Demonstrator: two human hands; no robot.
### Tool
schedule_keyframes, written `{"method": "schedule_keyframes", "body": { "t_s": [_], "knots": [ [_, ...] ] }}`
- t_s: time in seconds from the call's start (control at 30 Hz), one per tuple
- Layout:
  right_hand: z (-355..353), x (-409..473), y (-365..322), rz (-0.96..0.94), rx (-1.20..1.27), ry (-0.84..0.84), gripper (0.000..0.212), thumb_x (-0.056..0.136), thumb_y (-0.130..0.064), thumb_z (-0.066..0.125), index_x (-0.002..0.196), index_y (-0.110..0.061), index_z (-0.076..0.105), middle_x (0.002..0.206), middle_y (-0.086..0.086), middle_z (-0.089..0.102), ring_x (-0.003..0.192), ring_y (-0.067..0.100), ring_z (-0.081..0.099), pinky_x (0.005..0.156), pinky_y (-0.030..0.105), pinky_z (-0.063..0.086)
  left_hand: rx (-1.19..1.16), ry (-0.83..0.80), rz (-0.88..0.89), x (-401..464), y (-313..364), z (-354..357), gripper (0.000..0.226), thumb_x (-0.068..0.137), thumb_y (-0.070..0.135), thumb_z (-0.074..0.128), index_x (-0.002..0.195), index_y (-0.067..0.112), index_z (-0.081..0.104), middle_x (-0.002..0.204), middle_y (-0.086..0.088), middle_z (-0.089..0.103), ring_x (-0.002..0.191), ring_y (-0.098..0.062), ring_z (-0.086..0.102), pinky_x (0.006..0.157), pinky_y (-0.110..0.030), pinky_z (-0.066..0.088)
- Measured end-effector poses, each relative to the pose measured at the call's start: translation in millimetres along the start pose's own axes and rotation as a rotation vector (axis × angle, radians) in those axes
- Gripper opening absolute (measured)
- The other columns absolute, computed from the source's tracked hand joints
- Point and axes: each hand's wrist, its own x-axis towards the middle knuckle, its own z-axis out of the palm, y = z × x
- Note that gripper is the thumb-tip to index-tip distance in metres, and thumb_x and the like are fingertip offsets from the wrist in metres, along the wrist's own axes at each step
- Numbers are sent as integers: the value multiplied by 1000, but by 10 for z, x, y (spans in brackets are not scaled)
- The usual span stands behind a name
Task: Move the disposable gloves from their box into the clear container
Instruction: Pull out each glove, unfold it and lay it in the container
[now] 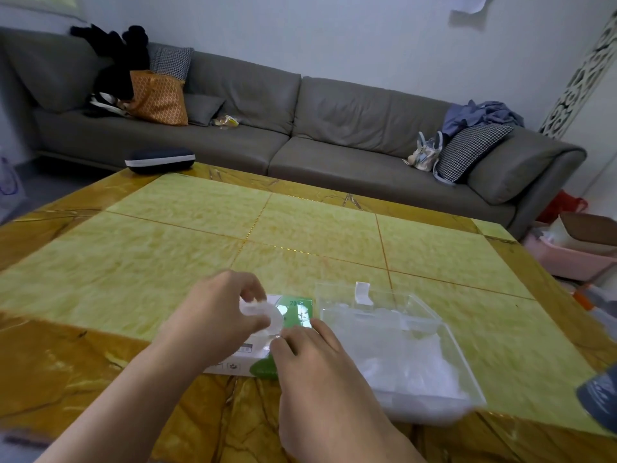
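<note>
A white and green glove box lies flat near the table's front edge, mostly covered by my hands. My left hand pinches a thin clear glove just above the box's opening. My right hand rests on the box's near right part, fingers closed at the same glove. Just to the right stands the clear container, with several crumpled clear gloves lying inside it.
The yellow tiled table stretches away behind the box. A dark case sits at its far left corner. A grey sofa with bags and cushions lies beyond. A blurred dark object pokes in at the right edge.
</note>
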Motion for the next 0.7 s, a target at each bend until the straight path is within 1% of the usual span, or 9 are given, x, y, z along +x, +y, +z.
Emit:
{"method": "schedule_keyframes", "body": {
  "t_s": [0.07,0.17,0.33,0.43,0.5,0.53,0.6,0.67,0.7],
  "knots": [
    [14,-2,-6,-4,-11,2,51,73,-7,58,124,-6,62,125,13,61,120,30,54,129,42,14,0,45,-8,17,0,19,7,89,34,78,84,33,73,80,19,69,76,0,63,71,-33,59],
    [28,-6,0,5,10,15,49,69,-6,60,118,-7,65,118,11,64,114,28,57,128,42,22,-8,164,-59,23,27,-44,9,93,24,74,86,30,77,77,18,70,73,-5,66,68,-36,61],
    [-86,-29,-24,26,30,-7,56,81,-7,60,137,-6,56,139,11,54,135,29,42,128,30,0,58,233,-128,30,-16,-124,15,98,22,65,88,27,76,74,15,68,62,-9,64,57,-32,57],
    [-130,-33,-29,25,42,-17,57,83,-7,60,139,-7,55,139,11,54,135,28,42,129,31,-2,70,290,-174,42,-1,-167,17,102,23,57,90,24,69,75,7,67,62,-15,63,54,-31,51],
    [-120,-33,-28,19,42,-25,56,83,-7,60,139,-8,54,139,11,53,134,27,43,130,33,-1,94,323,-170,67,-31,-203,14,105,21,50,104,22,64,89,4,67,71,-15,61,59,-34,49],
    [-116,-36,-29,20,49,-26,56,83,-7,60,139,-8,54,140,11,53,134,27,43,130,33,0,103,300,-151,80,-61,-204,17,104,20,49,116,23,61,103,3,67,79,-14,61,65,-36,52],
    [-117,-40,-31,21,55,-16,57,84,-7,59,141,-8,53,142,10,51,136,27,40,129,31,-3,108,136,-93,66,-119,-193,40,101,30,58,139,34,48,130,2,59,96,-14,62,79,-39,57],
    [-135,-42,-37,25,66,-14,58,86,-6,58,144,-8,50,146,10,49,141,28,35,128,29,-5,145,-45,-54,29,-140,-171,61,90,48,72,142,48,38,133,8,51,101,-11,62,85,-38,59],
    [-142,-42,-38,26,70,-16,59,87,-6,58,145,-8,50,147,10,48,142,28,33,127,29,-4,174,-95,-42,12,-130,-161,61,86,51,76,136,51,41,129,11,50,96,-8,63,83,-36,59]
  ]
}}
